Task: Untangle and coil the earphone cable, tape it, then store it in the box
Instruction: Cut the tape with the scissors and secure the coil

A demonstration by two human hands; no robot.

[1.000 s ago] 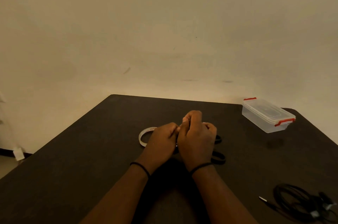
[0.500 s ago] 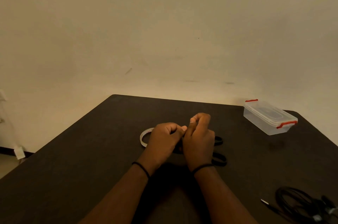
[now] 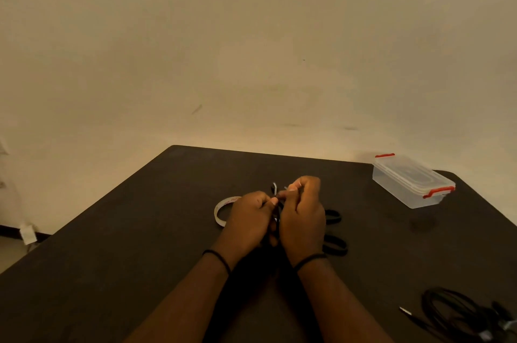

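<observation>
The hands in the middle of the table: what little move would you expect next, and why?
Probably pressing the tape strip around the cable: both the left hand and right hand pinch a dark cable together, the tape roll lies aside, and the box is lidded.

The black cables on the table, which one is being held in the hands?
The cable pinched between the left hand and right hand at mid-table. The other bundle lies untouched at the near right corner.

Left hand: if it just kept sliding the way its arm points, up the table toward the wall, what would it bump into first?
Probably the tape roll, which lies on the table just beyond the left hand, slightly to its left. Depth is hard to judge; the hand might pass beside it.
</observation>
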